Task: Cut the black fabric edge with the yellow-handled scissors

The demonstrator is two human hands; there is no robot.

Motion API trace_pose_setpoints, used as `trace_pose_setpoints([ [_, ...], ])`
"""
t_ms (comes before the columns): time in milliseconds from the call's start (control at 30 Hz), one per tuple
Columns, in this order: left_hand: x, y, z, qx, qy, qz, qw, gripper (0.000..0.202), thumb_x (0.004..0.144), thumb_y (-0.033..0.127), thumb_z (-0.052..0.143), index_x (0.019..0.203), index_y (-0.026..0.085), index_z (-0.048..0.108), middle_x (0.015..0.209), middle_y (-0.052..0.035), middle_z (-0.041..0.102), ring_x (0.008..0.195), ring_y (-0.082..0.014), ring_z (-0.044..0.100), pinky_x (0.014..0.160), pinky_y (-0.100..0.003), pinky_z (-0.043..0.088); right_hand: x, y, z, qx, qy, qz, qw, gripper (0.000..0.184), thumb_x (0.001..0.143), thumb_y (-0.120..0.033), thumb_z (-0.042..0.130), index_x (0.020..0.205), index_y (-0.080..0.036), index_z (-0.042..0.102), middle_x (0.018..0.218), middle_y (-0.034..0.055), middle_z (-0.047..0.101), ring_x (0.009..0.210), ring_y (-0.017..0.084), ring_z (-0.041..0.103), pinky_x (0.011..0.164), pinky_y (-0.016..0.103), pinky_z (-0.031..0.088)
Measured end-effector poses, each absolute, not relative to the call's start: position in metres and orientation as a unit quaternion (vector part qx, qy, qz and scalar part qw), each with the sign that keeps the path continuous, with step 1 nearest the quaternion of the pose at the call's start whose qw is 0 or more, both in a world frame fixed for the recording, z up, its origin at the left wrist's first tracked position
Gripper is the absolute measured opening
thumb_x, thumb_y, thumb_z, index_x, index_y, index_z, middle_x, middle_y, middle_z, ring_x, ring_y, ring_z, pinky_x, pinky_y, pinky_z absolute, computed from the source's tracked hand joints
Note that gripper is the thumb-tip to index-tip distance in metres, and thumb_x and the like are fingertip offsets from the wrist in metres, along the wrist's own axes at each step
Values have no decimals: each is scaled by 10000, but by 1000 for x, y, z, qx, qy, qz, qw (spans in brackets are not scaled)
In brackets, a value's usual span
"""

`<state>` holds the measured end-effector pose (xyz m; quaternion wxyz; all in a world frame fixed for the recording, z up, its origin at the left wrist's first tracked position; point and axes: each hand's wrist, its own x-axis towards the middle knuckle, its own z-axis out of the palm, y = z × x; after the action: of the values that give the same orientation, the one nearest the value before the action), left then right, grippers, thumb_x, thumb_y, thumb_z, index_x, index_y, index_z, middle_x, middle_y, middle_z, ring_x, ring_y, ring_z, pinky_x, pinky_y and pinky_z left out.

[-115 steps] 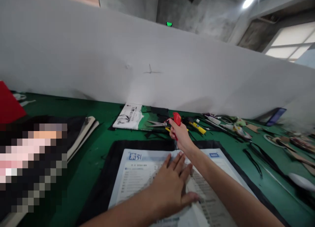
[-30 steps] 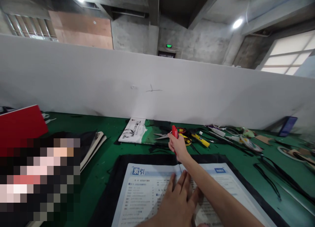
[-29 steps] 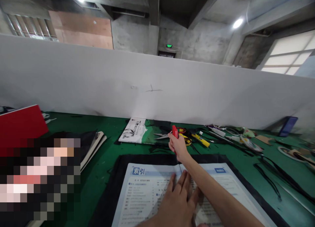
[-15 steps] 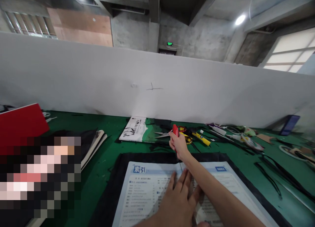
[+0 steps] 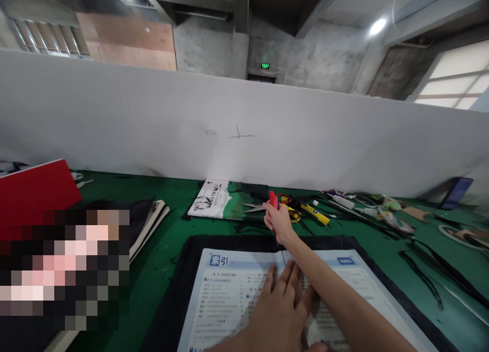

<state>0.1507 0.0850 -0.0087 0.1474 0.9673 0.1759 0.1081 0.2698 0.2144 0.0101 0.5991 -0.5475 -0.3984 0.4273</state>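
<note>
An open book (image 5: 219, 296) with printed pages lies on a black sheet (image 5: 173, 286) that shows past its edges. My left hand (image 5: 277, 308) rests flat on the pages near the spine, fingers stretched out, holding nothing. Beyond it, my right hand (image 5: 278, 222) is closed around a red utility knife (image 5: 273, 199), held nearly upright at the book's top edge, near the spine. The knife's lower end is mostly hidden by the hand. Just behind that hand lie scissors with spread blades (image 5: 254, 208); their handles are partly covered.
A green and white booklet (image 5: 214, 201) lies by the white partition (image 5: 153, 123). Right of it are a yellow cutter (image 5: 315, 214), black straps (image 5: 422, 278) and tape rolls. A phone (image 5: 456, 193) leans at far right. Black-covered books (image 5: 143, 229) and a red board (image 5: 38, 189) are left, beside a blurred-out patch.
The whole view has shifted slightly. Both hands and the utility knife stay in nearly the same place over the book.
</note>
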Motion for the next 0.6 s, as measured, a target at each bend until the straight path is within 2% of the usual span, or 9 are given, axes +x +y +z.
trace_pose_setpoints([
  [200, 152, 85, -12, 968, 177, 106, 145, 816, 886, 673, 244, 1479, 160, 15, 1512, -217, 33, 1402, -344, 0, 1086, -611, 144, 271, 219, 7, -544, -396, 428, 604, 277, 917, -343, 544, 726, -141, 535, 520, -110, 412, 344, 16, 312, 316, 145, 269],
  [600, 154, 87, -9, 965, 176, 92, 171, 828, 873, 696, 222, 1477, 165, 30, 1512, -217, -6, 1396, -366, -10, 1068, -644, 138, 273, 228, 5, -555, -389, 422, 602, 222, 916, -336, 543, 817, -138, 557, 594, -86, 469, 386, 22, 362, 338, 146, 306],
])
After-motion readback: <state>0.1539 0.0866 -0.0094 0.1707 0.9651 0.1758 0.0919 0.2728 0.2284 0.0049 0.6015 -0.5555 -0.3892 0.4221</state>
